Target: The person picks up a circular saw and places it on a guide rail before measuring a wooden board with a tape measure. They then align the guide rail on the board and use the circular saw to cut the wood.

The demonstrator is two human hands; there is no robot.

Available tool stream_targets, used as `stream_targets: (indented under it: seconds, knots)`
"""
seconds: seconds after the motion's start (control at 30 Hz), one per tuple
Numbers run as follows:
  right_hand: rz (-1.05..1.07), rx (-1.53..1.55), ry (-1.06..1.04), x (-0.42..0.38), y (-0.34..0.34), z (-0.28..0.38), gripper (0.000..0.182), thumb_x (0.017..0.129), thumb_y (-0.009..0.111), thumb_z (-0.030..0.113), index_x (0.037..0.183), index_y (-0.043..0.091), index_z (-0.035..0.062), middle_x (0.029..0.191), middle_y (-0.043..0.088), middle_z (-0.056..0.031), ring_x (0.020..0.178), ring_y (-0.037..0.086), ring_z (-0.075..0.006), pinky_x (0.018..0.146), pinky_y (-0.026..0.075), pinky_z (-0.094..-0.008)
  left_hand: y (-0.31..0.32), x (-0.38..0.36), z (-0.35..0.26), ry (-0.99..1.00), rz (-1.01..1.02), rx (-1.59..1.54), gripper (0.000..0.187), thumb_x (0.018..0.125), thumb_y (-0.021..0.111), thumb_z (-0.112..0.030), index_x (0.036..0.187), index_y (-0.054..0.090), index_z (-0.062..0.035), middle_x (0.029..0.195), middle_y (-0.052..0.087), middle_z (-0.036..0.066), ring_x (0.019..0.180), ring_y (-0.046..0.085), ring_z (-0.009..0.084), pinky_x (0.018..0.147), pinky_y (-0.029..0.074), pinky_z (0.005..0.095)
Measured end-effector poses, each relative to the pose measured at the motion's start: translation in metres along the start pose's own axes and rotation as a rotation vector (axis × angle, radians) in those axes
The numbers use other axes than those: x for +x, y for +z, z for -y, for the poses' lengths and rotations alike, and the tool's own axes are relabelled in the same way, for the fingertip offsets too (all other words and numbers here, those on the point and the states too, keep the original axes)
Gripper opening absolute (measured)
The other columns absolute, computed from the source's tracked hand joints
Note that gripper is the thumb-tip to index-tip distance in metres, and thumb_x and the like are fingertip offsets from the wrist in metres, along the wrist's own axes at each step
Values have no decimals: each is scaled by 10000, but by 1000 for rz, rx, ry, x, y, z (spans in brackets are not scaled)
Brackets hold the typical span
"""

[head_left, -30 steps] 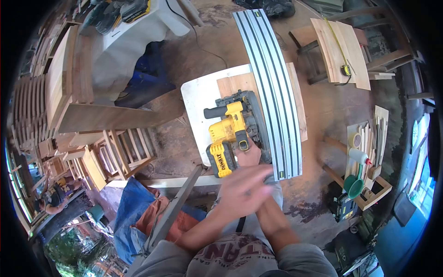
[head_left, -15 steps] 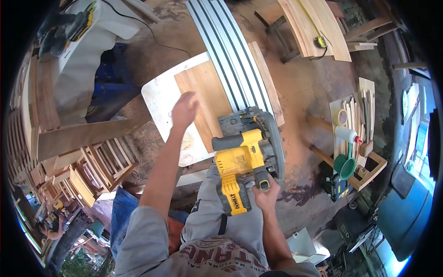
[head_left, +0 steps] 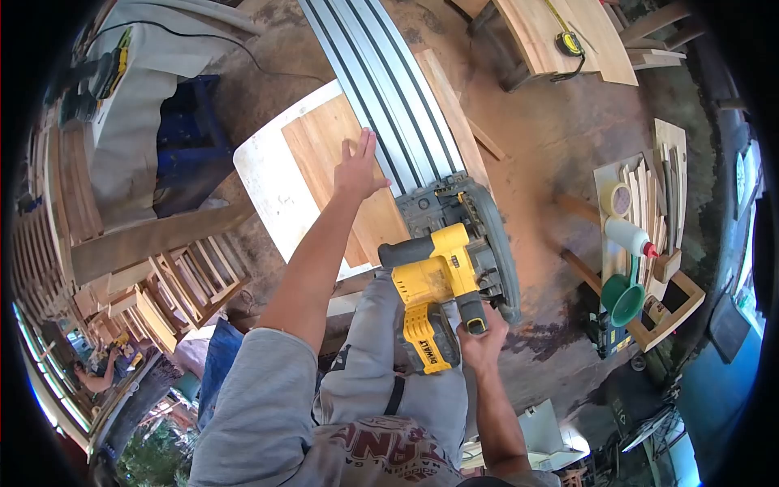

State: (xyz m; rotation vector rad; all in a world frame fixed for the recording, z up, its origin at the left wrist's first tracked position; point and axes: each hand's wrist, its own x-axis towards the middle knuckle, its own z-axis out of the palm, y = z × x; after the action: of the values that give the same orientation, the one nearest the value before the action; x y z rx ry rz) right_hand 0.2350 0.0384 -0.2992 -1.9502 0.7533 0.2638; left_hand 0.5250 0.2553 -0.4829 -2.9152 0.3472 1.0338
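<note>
My right hand (head_left: 484,339) is wrapped around the rear handle of a yellow and black track saw (head_left: 434,277). The saw's dark base sits at the near end of a long silver guide rail (head_left: 388,85) with black strips. Flat on the pale wooden board (head_left: 318,154), my left hand (head_left: 359,170) has its fingers spread, close to the rail's left edge. Beneath the board is a white tabletop (head_left: 264,174). A strip of the wood (head_left: 456,105) shows along the rail's right side.
A yellow tape measure (head_left: 570,44) lies on a wooden panel at the upper right. To the right are a glue bottle (head_left: 631,237), a tape roll (head_left: 617,200) and a green funnel-like item (head_left: 623,300). Stacked wooden frames (head_left: 182,284) stand left. Another person (head_left: 101,369) is at the far left.
My left hand has come down and right onto the board beside the rail, its fingers spreading. My right hand keeps its hold on the saw. The whole view has shifted slightly.
</note>
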Motion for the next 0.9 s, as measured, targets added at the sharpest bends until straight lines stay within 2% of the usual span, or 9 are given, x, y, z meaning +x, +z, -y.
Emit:
stream_targets:
  seconds: [0.17, 0.37, 0.57, 0.67, 0.8, 0.9]
  knots:
    - [-17, -38, -48, 2, 7, -13, 376, 665, 703, -18, 1040, 705, -7, 918, 725, -191, 852, 726, -330, 776, 546, -370, -17, -2, -17, -53, 81, 120, 1289, 699, 830, -580, 1619, 41, -141, 1699, 25, 31, 1513, 185, 424, 1048, 515, 491]
    - [-18, 18, -37, 10, 10, -25, 397, 654, 720, -37, 1049, 694, -10, 929, 721, -187, 859, 722, -341, 779, 546, -372, -9, 1, -14, -45, 76, 68, 1329, 681, 845, -591, 1617, 27, -121, 1700, -3, 45, 1511, 181, 440, 1056, 486, 555]
    - [23, 57, -33, 14, 13, -45, 371, 647, 731, -39, 1012, 686, 6, 888, 713, -173, 836, 712, -347, 765, 543, -372, -7, 3, -17, -48, 54, 128, 1338, 677, 849, -588, 1615, 22, -111, 1697, -27, 50, 1502, 202, 440, 1029, 507, 562]
    - [31, 58, -88, 16, 12, -46, 334, 657, 752, -19, 982, 685, 18, 866, 703, -167, 816, 706, -337, 748, 540, -362, -13, 1, -24, -68, 71, 148, 1342, 677, 851, -582, 1613, 19, -99, 1696, -11, 60, 1498, 216, 439, 1034, 515, 532]
    - [146, 127, -53, 22, 4, -43, 349, 665, 809, 31, 990, 682, 25, 872, 696, -128, 803, 695, -279, 747, 533, -349, -16, 2, -26, -77, 92, 119, 1337, 684, 849, -571, 1614, 14, -97, 1695, 4, 75, 1492, 237, 439, 1044, 525, 457]
    - [294, 297, -19, 29, -6, -39, 421, 653, 855, 72, 1037, 687, 29, 935, 693, -84, 858, 676, -222, 786, 518, -339, -21, 2, -28, -87, 120, 120, 1328, 690, 842, -575, 1614, 15, -98, 1695, -3, 74, 1492, 238, 438, 1045, 524, 467]
